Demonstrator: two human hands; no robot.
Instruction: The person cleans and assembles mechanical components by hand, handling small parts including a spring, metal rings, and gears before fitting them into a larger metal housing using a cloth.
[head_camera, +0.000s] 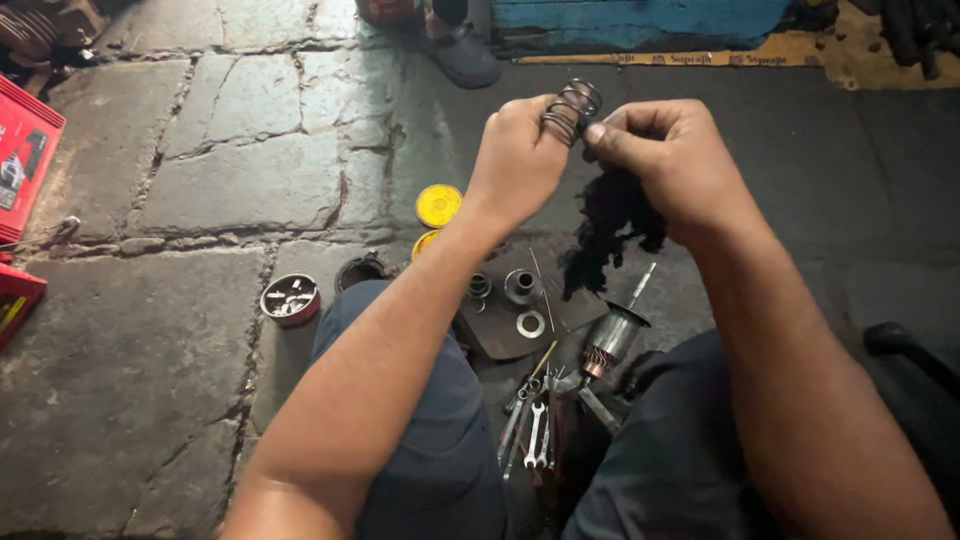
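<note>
Holding 1 coil spring (572, 110) w/ 2 hands: left hand (518, 160), right hand (668, 160).

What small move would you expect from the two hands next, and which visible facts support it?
Probably another wipe: the left hand pinches a coil spring, while the right hand presses a dark rag against it. So drawing the rag along the coils seems likeliest.

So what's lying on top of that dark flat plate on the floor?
On the dark plate lie a flat washer, a metal bushing and a thin rod. The forearm covers its left edge.
</note>
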